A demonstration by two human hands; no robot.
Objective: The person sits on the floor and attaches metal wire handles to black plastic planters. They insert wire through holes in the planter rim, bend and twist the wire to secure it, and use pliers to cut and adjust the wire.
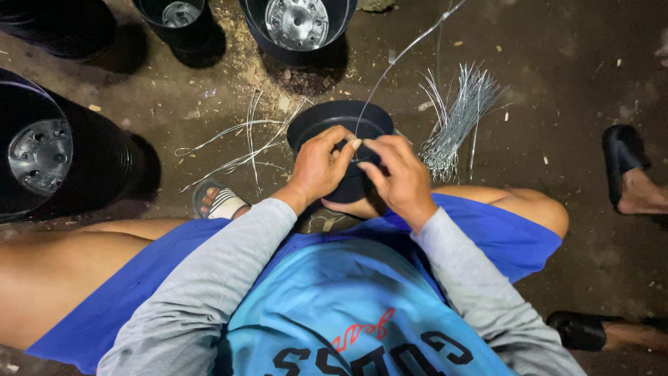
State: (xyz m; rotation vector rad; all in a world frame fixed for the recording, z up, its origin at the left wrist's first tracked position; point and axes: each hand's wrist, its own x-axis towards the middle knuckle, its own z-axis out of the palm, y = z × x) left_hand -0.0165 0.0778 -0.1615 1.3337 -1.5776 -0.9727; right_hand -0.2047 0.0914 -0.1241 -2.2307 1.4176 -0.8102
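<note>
Both hands meet over a small black pot held between the person's knees: the left hand grips its rim, and the right hand pinches a thin wire that runs up and away from the pot. It looks partly done: one wire seems to be going on at the rim, with more work to follow. A bundle of cut wires lies just right of the pot, loose bent ones to the left. Stacks of black pots stand around; someone else's sandalled foot rests nearby.
</note>
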